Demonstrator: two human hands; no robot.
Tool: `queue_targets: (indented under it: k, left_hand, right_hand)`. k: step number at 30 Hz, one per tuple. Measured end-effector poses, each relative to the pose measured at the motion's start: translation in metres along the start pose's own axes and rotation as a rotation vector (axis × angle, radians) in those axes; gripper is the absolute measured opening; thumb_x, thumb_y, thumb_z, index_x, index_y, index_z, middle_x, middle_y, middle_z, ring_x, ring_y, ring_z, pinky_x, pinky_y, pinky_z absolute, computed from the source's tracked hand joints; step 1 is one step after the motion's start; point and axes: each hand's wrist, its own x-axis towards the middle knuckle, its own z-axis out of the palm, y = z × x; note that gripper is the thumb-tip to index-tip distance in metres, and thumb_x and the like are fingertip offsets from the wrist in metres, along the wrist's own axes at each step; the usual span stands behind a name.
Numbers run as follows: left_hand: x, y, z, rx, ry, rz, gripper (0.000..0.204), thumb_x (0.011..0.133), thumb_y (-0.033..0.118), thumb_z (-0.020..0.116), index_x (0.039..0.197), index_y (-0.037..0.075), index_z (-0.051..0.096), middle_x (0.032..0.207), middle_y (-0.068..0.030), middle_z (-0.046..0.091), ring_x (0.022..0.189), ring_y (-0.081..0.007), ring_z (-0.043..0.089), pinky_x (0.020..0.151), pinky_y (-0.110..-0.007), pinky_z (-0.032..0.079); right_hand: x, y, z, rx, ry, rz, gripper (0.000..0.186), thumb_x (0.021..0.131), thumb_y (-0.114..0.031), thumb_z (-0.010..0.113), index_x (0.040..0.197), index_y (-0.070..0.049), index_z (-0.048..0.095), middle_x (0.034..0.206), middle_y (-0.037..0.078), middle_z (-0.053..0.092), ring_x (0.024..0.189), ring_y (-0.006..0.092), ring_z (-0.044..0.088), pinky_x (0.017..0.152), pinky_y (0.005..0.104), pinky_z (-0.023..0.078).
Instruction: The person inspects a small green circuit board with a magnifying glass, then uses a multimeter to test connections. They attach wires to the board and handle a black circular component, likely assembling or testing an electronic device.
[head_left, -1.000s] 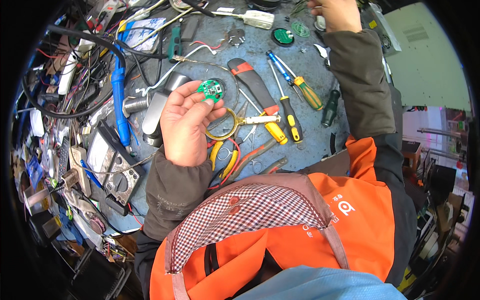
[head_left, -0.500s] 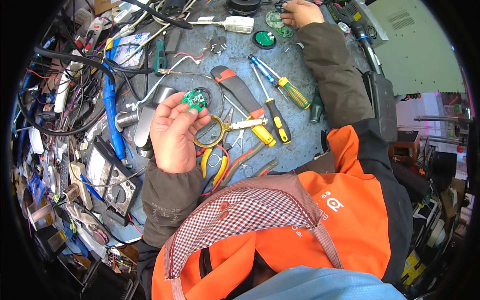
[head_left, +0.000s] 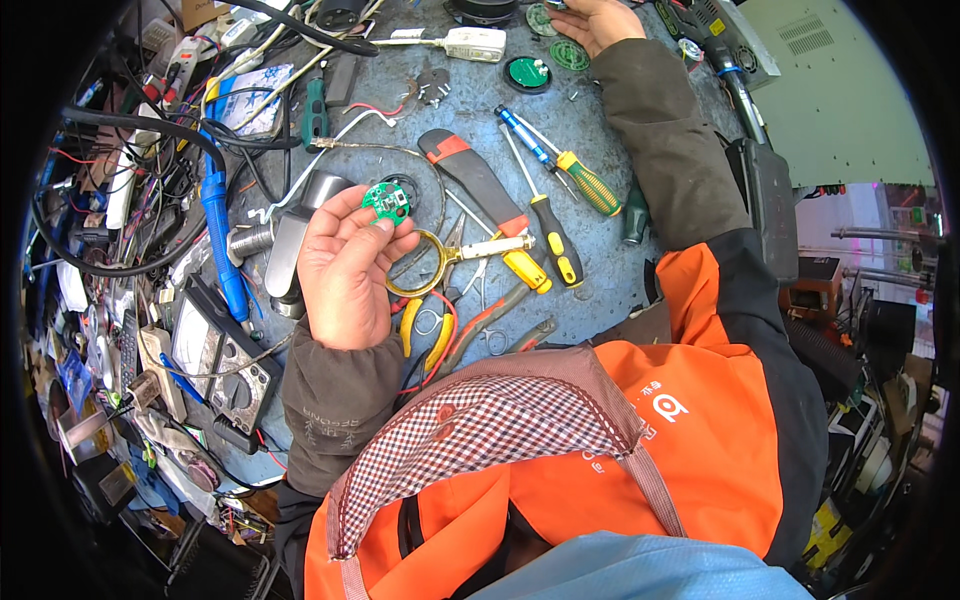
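Head view: the left hand point(head_left: 345, 275) pinches a round green circuit board point(head_left: 386, 202) above the blue bench point(head_left: 600, 290); right of it, the right hand point(head_left: 600, 25) reaches to the upper edge, grip unclear, beside a round green piece point(head_left: 570, 55). Apparently a hold-and-reach step, calling next for a steady left pinch.

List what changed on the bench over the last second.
The right hand moved left, closer to the green coil-like piece; its fingertips meet the frame edge, so any grip is unclear. The camera view shifted too. Unchanged: the left hand pinches the round green circuit board; the yellow-and-black screwdriver and magnifying glass lie as before.
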Motion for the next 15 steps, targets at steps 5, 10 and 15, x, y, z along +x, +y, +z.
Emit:
queue_targets:
  k: [5,10,15]
  left_hand:
    - [-0.002,0.000,0.001,0.001,-0.003,0.002,0.032,0.094,-0.005,0.059,0.125,-0.001,0.056,0.111,-0.0125,0.070,0.093,-0.0234,0.072,0.083,-0.037,0.062]
    - [-0.004,0.000,0.004,-0.004,-0.014,-0.005,0.032,0.094,-0.005,0.059,0.125,-0.001,0.056,0.111,-0.0124,0.071,0.093,-0.0232,0.072,0.083,-0.037,0.062]
    - [-0.006,0.001,0.005,0.013,-0.006,0.000,0.032,0.094,-0.005,0.059,0.126,-0.001,0.055,0.111,-0.0125,0.070,0.093,-0.0234,0.072,0.083,-0.038,0.062]
  right_hand:
    - [-0.006,-0.005,0.006,0.094,-0.016,0.002,0.008,0.094,-0.004,0.058,0.101,-0.005,0.062,0.097,0.011,0.067,0.091,0.0269,0.065,0.084,0.0415,0.056]
    - [0.012,0.010,-0.015,0.087,-0.032,-0.001,0.009,0.093,-0.003,0.057,0.100,-0.005,0.062,0.095,0.011,0.066,0.090,0.0274,0.065,0.085,0.0419,0.055]
    - [0.008,0.011,-0.011,0.158,-0.040,-0.032,0.009,0.092,-0.003,0.057,0.100,-0.006,0.061,0.094,0.010,0.065,0.090,0.0279,0.063,0.086,0.0444,0.055]
